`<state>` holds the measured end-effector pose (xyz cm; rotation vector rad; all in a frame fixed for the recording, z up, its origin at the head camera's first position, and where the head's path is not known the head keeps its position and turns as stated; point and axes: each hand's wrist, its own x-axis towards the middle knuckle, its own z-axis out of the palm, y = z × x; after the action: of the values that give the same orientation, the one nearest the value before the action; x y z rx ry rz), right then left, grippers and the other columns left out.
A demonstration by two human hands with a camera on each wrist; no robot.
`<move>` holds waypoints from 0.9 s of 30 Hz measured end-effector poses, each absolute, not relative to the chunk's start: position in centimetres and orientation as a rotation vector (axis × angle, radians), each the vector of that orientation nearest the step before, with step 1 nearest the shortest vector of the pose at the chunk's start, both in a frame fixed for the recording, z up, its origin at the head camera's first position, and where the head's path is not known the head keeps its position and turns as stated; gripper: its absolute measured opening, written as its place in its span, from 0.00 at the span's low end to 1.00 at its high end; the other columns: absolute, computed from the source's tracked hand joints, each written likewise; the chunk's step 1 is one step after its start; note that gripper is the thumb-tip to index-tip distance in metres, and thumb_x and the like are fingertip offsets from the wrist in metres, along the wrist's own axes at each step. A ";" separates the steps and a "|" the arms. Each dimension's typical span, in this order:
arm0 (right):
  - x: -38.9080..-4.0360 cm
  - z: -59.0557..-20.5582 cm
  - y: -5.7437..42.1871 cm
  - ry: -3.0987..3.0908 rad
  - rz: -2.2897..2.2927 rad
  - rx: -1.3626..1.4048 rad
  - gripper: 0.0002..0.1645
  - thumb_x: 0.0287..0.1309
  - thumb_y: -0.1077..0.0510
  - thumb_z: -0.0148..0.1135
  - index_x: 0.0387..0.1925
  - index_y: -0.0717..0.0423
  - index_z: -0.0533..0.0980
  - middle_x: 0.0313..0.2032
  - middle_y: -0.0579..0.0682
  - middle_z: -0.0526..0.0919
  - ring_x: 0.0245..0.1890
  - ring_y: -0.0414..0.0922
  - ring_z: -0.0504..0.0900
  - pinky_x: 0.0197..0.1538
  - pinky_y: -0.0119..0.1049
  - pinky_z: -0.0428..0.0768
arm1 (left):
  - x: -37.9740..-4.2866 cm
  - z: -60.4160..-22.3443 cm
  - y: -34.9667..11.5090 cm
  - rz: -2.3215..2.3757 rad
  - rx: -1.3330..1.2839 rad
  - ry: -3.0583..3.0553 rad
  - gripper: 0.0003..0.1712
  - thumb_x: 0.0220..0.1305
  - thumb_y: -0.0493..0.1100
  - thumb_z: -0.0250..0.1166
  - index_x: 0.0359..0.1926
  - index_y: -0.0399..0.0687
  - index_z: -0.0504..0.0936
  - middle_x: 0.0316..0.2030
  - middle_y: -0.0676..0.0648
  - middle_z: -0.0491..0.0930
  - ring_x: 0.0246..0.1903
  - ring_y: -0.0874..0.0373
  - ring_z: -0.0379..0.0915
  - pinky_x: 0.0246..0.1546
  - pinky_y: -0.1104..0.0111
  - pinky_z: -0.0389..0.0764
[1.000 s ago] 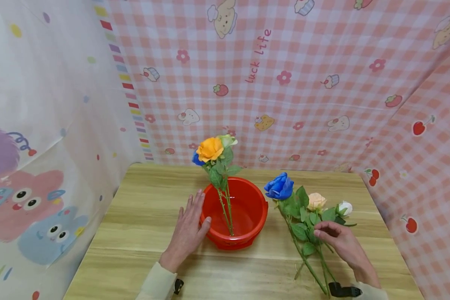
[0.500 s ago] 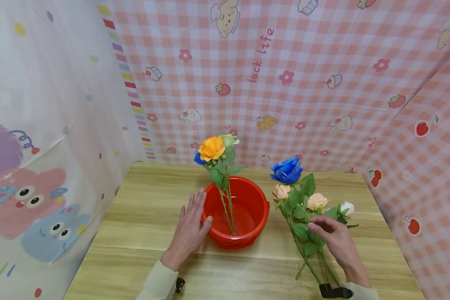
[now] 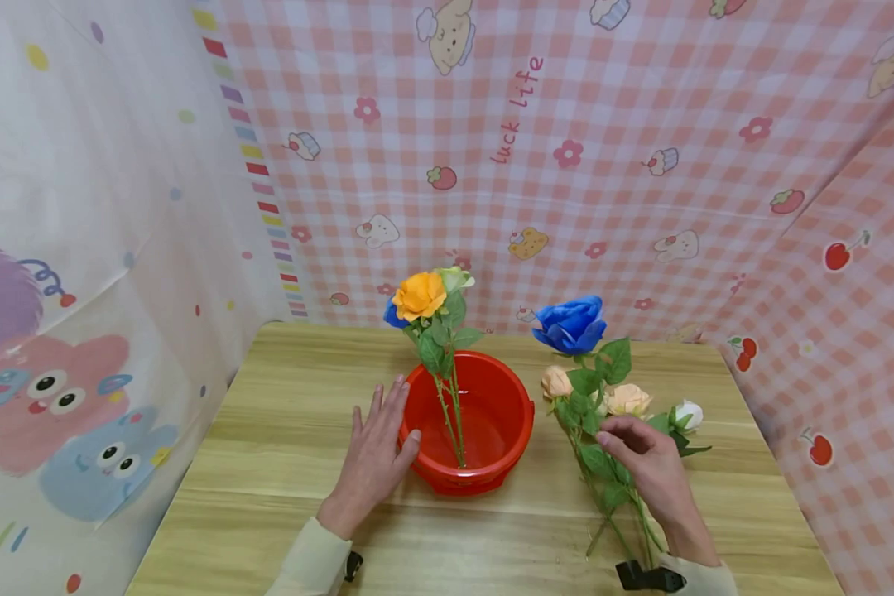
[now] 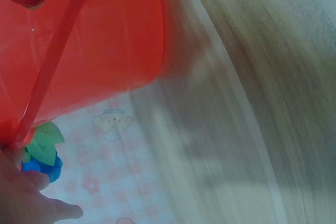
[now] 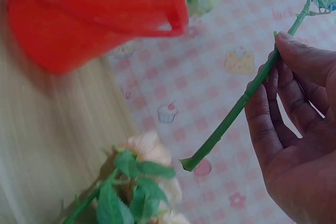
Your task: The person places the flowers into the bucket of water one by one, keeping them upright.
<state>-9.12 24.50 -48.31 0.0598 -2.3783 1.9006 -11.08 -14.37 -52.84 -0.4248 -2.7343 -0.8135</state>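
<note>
A red bucket (image 3: 492, 414) stands on the table with an orange rose (image 3: 420, 296), a pale green rose (image 3: 454, 279) and a blue flower, partly hidden, leaning in it. My left hand (image 3: 372, 455) rests against the bucket's left rim, fingers extended. In my right hand (image 3: 651, 472), thumb and fingers pinch the green stem (image 5: 231, 116) of a blue rose (image 3: 570, 324), whose bloom is up and away from me. The stem's cut end hangs free in the right wrist view. Below it lie peach roses (image 3: 628, 401) and a white rose (image 3: 688, 415) with leafy stems.
The wooden table (image 3: 268, 463) meets a pink checked cloth (image 3: 588, 190) at the back and right. A white cartoon-print cloth (image 3: 119, 248) hangs on the left. The bucket's handle (image 4: 52, 56) hangs along its side.
The right hand has lifted the blue rose off the other flowers and shifted left, uncovering a peach rose beneath. The left hand stays at the bucket.
</note>
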 end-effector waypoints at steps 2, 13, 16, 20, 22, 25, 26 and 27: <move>-9.2 -47.9 24.1 -2.374 1.907 0.074 0.11 0.68 0.62 0.66 0.47 0.67 0.81 0.38 0.43 0.86 0.38 0.39 0.84 0.41 0.30 0.83 | -11.1 -52.8 -14.4 -0.788 -0.429 -2.737 0.41 0.74 0.51 0.54 0.82 0.45 0.55 0.82 0.47 0.51 0.79 0.37 0.44 0.69 0.27 0.48; -9.3 -46.0 22.1 -2.422 1.858 0.013 0.16 0.67 0.56 0.69 0.48 0.65 0.80 0.41 0.49 0.86 0.42 0.42 0.85 0.43 0.31 0.84 | -11.4 -52.4 -14.6 -0.728 -0.468 -2.707 0.39 0.72 0.51 0.56 0.78 0.39 0.63 0.79 0.42 0.59 0.78 0.37 0.48 0.70 0.29 0.52; -9.4 -45.6 21.8 -2.414 1.827 0.027 0.13 0.67 0.59 0.69 0.46 0.65 0.81 0.41 0.48 0.86 0.41 0.39 0.85 0.42 0.31 0.84 | -11.5 -52.3 -14.7 -0.712 -0.482 -2.689 0.39 0.71 0.52 0.56 0.77 0.37 0.65 0.77 0.40 0.62 0.78 0.39 0.51 0.72 0.32 0.52; -9.5 -45.0 21.3 -2.413 1.807 0.053 0.11 0.67 0.60 0.69 0.46 0.64 0.81 0.40 0.42 0.85 0.41 0.38 0.84 0.42 0.32 0.85 | -11.6 -52.2 -14.7 -0.692 -0.488 -2.678 0.39 0.71 0.54 0.55 0.76 0.36 0.67 0.76 0.39 0.64 0.77 0.41 0.55 0.73 0.35 0.53; -9.6 -44.7 21.0 -2.414 1.814 0.058 0.12 0.67 0.60 0.69 0.46 0.64 0.81 0.39 0.41 0.85 0.41 0.38 0.85 0.42 0.33 0.86 | -11.5 -52.2 -14.7 -0.685 -0.488 -2.679 0.39 0.71 0.54 0.54 0.75 0.36 0.67 0.76 0.39 0.64 0.77 0.42 0.55 0.73 0.36 0.53; -9.7 -44.3 20.7 -2.416 1.832 0.065 0.14 0.67 0.57 0.69 0.46 0.64 0.81 0.40 0.45 0.86 0.42 0.40 0.85 0.42 0.35 0.87 | -11.4 -52.2 -14.6 -0.679 -0.489 -2.680 0.39 0.72 0.53 0.54 0.76 0.35 0.66 0.76 0.39 0.64 0.77 0.42 0.55 0.74 0.36 0.52; -9.8 -44.1 20.6 -2.415 1.832 0.067 0.15 0.67 0.55 0.69 0.46 0.64 0.81 0.40 0.47 0.86 0.42 0.40 0.85 0.41 0.35 0.87 | -11.4 -52.2 -14.6 -0.677 -0.489 -2.682 0.39 0.72 0.53 0.54 0.76 0.35 0.66 0.76 0.39 0.64 0.77 0.42 0.55 0.74 0.36 0.52; -9.8 -44.0 20.4 -2.412 1.831 0.073 0.15 0.67 0.55 0.70 0.46 0.63 0.81 0.41 0.49 0.86 0.41 0.40 0.85 0.41 0.35 0.86 | -11.3 -52.2 -14.6 -0.676 -0.490 -2.685 0.39 0.72 0.53 0.54 0.76 0.35 0.65 0.76 0.39 0.63 0.77 0.42 0.55 0.74 0.36 0.52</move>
<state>-9.81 20.44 -44.04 0.0729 -2.4116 1.8312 -11.35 -14.59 -52.16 -0.4895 -2.6848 -0.6761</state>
